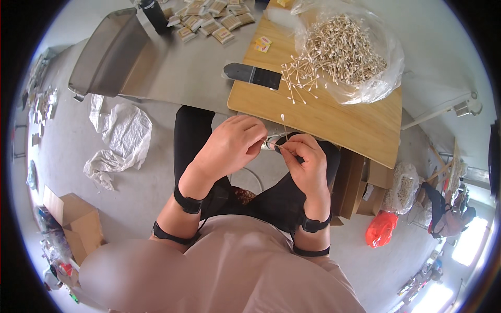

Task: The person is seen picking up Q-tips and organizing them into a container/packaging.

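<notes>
Just short of wooden tabletop edge (344,142) — left hand (235,136) | right hand (306,155): cotton swab (284,124)

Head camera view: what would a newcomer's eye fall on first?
Probably the big heap of cotton swabs in a clear plastic bag on the wooden tabletop, upper right, with some swabs spilling out leftward. Next come the person's left hand and right hand, close together near the picture's middle, a single swab sticking up from the right one. A bright red bag at lower right also stands out.
</notes>
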Tool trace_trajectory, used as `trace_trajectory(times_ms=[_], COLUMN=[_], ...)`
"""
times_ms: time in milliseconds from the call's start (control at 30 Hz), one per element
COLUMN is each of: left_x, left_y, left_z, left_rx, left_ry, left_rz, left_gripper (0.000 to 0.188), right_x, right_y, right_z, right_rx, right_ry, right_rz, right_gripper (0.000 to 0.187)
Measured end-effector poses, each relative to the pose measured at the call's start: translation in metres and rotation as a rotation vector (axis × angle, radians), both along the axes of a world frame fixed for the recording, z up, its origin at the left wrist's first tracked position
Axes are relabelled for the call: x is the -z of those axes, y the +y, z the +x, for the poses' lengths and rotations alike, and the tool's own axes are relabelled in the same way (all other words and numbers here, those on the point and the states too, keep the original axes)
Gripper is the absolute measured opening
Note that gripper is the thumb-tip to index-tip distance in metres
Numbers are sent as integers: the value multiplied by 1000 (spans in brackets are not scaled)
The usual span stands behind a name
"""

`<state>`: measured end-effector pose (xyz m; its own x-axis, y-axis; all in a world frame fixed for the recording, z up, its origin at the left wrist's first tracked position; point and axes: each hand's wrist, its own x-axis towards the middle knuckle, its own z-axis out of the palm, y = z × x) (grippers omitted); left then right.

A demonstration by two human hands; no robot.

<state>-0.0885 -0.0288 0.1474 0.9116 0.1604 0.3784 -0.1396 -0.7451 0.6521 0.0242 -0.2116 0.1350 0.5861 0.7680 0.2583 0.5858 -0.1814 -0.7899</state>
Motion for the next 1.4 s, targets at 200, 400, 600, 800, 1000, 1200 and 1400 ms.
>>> trace_trajectory(times_ms=[200,400,600,800,1000,1200,1400], left_x=[-5,-10,-14,-14,-16,-16,-14], left_y=[-3,-2,-7,-8,-12,-11,-12], left_z=[2,3,3,4,5,4,5], left_rx=[-178,-142,-171,-190,-198,-185,-196], left_ry=[-138,-194,-218,-238,-245,-254,-288], left_rz=[-165,-179,-199,-179,-207,-209,-230], left_gripper=[32,29,24,21,19,18,21], right_x=[-5,-1,-2,-4,1,2,3], right_y=[2,1,4,5,5,6,5], right_z=[-7,-10,-16,-16,-18,-19,-19], right_rx=[102,63,103,83,60,54,49], right_ry=[158,433,604,693,818,842,872], right_rz=[104,208,265,275,340,345,344], right_gripper=[9,6,5,4,5,5,5])
